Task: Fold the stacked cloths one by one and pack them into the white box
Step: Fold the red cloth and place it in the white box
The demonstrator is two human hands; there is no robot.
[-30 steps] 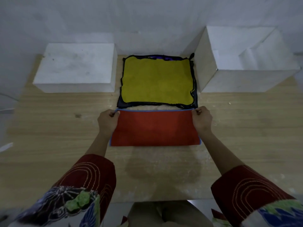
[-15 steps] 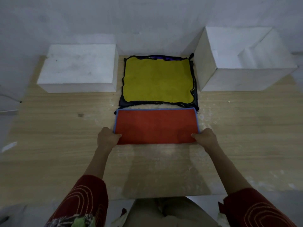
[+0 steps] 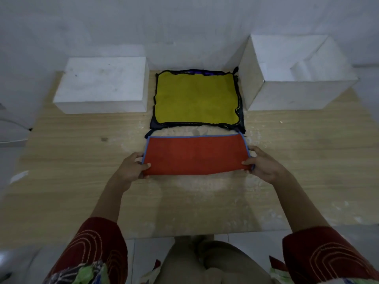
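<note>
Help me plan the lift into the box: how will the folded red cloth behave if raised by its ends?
Probably floppy: the near edge of the red cloth waves between the left hand and right hand, so its middle would likely sag. It looks thin, so likely light. Its napped surface seems unlikely to slip from a pinch.

Along the bench's (image 3: 82,181) far edge sat, left to right, closed box (image 3: 102,87), cloth stack (image 3: 195,97), open box (image 3: 287,97); folded cloth (image 3: 194,155) lay before the stack.

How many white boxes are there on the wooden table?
2. The left white box stands left of the cloth stack, and its top looks closed. The right white box, open on top, stands right of the stack. None appears hidden.
</note>
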